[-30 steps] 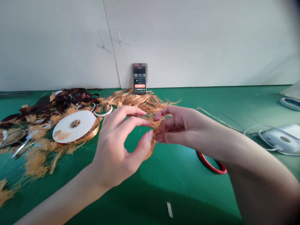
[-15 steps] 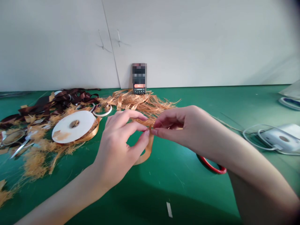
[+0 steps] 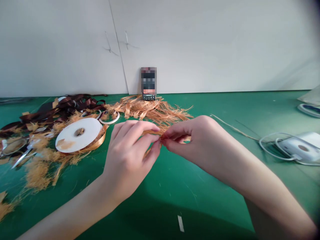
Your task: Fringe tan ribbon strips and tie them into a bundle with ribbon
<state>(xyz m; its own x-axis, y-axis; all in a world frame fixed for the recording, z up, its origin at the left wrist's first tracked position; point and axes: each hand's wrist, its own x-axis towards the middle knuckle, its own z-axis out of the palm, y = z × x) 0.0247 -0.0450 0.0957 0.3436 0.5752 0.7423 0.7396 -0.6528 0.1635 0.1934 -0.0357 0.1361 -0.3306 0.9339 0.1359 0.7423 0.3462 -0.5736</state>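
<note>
Left hand (image 3: 127, 156) and right hand (image 3: 190, 141): fingers closed, both pinching a frayed tan ribbon strip (image 3: 152, 132) mid-frame above the green bench (image 3: 200, 210) (hanging loop now drawn up short); ribbon spool (image 3: 78, 135) at 9 o'clock.

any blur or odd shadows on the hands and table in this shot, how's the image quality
head view: left hand and right hand look fairly sharp, a soft shadow lies on the green mat below them, and the top right corner goes dark and blurry
</note>
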